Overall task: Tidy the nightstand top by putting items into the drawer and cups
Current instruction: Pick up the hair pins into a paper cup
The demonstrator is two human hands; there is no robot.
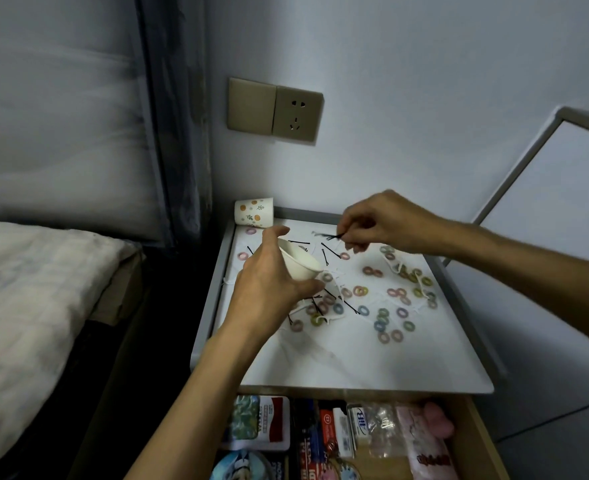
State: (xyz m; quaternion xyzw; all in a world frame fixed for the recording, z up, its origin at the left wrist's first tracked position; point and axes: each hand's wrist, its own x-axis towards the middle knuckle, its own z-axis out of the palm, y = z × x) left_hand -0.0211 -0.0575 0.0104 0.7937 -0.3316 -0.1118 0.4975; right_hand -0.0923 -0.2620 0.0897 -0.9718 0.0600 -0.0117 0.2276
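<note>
- The drawer [480,441] stands open just below me, and the part I can see is already packed with packets and small boxes.
- Beyond it is the counter [355,362]. Small coloured hair ties [383,315] lie scattered over its middle and right side, with loose black hairpins [351,306] lying among them.
- My left hand [269,285] is curled round a plain white paper cup [301,263] and holds it tilted above the left-centre of the counter.
  - The cup looks thin-walled and very light, so I judge a hard squeeze would buckle it.
  - A loose wrap round the middle of its wall is all it needs.
- My right hand [383,220] is near the back of the counter, just past the cup. Thumb and fingertips pinch a few pins [333,236], and the other fingers are curled in.
- The pins should handle as stiff, smooth wire with almost no weight.
  - They could easily slip or twist out from between the fingertips.
  - I would take them across the middle, or at the closed bend.
  - Those lying flat on the counter probably need a fingernail under them, or a slide first.
- The ties look soft and springy, so several could be gathered at once.
- A patterned cup [254,211] sits at the back left corner.
</note>
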